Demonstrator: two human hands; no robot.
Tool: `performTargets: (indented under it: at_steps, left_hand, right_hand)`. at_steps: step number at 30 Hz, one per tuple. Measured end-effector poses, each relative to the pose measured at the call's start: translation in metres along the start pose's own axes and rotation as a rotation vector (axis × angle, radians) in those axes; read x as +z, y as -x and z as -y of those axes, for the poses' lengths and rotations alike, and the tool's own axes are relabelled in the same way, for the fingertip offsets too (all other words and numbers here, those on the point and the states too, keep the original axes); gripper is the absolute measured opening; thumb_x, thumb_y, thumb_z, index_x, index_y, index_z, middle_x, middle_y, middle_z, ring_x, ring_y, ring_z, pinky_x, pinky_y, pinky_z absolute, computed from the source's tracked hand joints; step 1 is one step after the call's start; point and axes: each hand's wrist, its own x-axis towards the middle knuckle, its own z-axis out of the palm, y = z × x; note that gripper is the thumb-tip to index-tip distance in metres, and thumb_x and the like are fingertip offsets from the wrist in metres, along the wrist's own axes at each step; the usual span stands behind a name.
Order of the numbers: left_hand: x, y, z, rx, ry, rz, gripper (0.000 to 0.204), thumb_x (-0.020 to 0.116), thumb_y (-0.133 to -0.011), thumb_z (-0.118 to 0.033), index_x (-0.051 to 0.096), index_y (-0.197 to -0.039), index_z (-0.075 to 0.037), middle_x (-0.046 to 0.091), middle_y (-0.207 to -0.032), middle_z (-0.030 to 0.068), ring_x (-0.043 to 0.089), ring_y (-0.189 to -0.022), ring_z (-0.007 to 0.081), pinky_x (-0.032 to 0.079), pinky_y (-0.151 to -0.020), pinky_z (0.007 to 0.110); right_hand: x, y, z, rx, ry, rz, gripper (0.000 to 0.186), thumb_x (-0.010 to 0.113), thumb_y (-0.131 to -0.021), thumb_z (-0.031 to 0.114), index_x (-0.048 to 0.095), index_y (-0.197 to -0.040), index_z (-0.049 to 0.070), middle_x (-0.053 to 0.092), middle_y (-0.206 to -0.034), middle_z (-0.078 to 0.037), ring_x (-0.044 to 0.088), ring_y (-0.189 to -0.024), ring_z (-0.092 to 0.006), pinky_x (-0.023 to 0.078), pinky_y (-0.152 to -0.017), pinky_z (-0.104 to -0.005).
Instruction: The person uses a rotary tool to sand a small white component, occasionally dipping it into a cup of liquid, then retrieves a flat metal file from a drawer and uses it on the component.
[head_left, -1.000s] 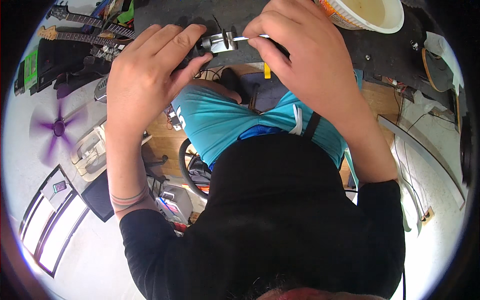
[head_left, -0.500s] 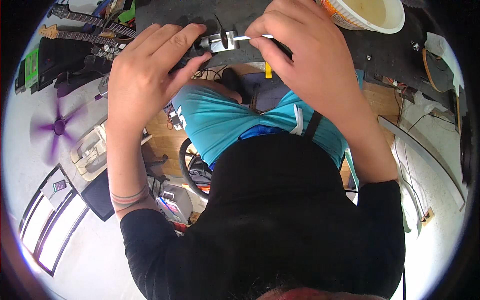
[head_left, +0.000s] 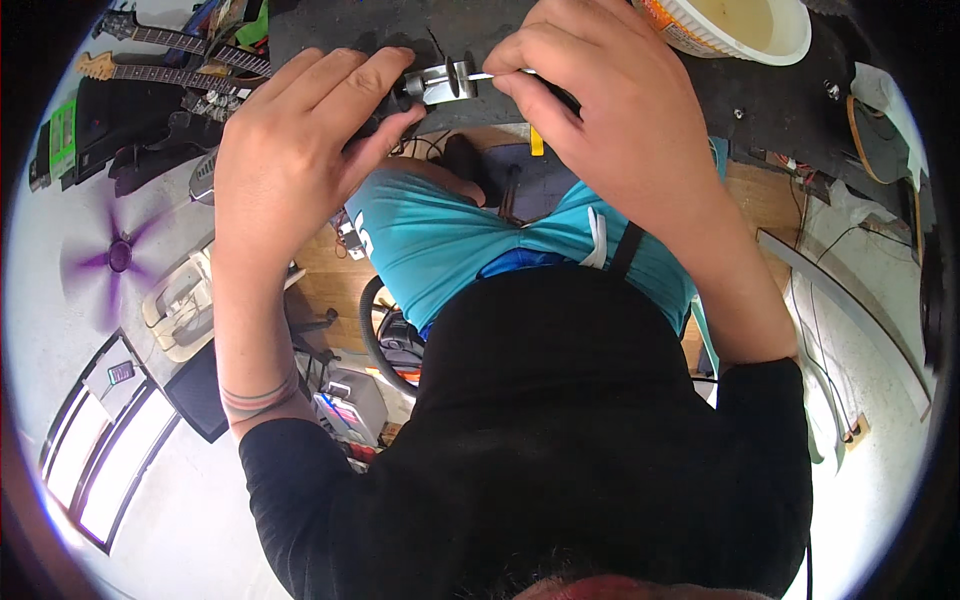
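Observation:
Over the dark workbench [head_left: 490, 30], my left hand [head_left: 290, 150] is closed around a black-bodied piece with a silver metal end [head_left: 436, 92]. A thin dark disc [head_left: 452, 80] stands across that metal end, between my two hands. From the right, my right hand [head_left: 615, 120] pinches a thin silver rod [head_left: 482, 76] between thumb and fingers. The rod's left end meets the metal end beside the disc. Something dark shows under my right palm, but most of it is hidden. My left fingers cover most of the black body.
Behind my right hand stands a white tub [head_left: 740, 30] with a pale inside. Small shiny metal bits [head_left: 739, 114] lie on the bench to the right. Two guitar necks [head_left: 180, 75] rest at the far left. A purple fan [head_left: 118, 256] stands lower left.
My right hand has shifted slightly left, and less of the rod shows. The disc and metal end have turned or tilted a little. My left hand has barely moved.

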Motion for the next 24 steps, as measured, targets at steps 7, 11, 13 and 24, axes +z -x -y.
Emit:
performTargets:
  at_steps: [7,11,13,24]
  left_hand:
    - [-0.0002,-0.0006,-0.0004,0.000,-0.016,0.016,0.051,0.097,-0.090,-0.020,0.082,-0.138,-0.009,0.081,-0.114,0.0101,0.076,-0.098,0.0326,0.063,-0.085,0.044]
    - [-0.0020,-0.0014,-0.0018,-0.005,-0.031,0.031,0.052,0.097,-0.090,-0.021,0.082,-0.138,-0.009,0.081,-0.114,0.0105,0.076,-0.099,0.0329,0.063,-0.086,0.043]
    - [-0.0007,-0.0018,-0.0011,0.003,-0.032,0.021,0.052,0.097,-0.090,-0.021,0.082,-0.138,-0.009,0.081,-0.113,0.0108,0.076,-0.099,0.0333,0.064,-0.087,0.043]
    - [-0.0015,-0.0030,-0.0028,-0.004,-0.021,0.022,0.052,0.096,-0.091,-0.021,0.082,-0.139,-0.009,0.080,-0.112,0.0107,0.075,-0.098,0.0328,0.063,-0.086,0.043]
  right_hand:
    - [-0.0013,-0.0005,0.0023,0.031,-0.027,0.023,0.010,0.082,-0.103,0.012,0.075,-0.104,0.006,0.062,-0.102,-0.008,0.067,-0.096,-0.0294,0.049,-0.089,-0.0454]
    - [0.0033,0.0014,-0.0030,-0.003,0.003,0.018,0.009,0.082,-0.104,0.013,0.075,-0.105,0.007,0.062,-0.102,-0.007,0.067,-0.095,-0.0289,0.049,-0.087,-0.0449]
    - [0.0031,0.0019,-0.0021,0.006,0.025,0.028,0.009,0.081,-0.104,0.014,0.075,-0.105,0.007,0.062,-0.102,-0.007,0.067,-0.094,-0.0288,0.050,-0.087,-0.0448]
    - [0.0055,0.0005,-0.0021,-0.002,-0.018,0.017,0.008,0.081,-0.105,0.014,0.077,-0.108,0.007,0.062,-0.104,-0.007,0.066,-0.096,-0.0294,0.050,-0.087,-0.0454]
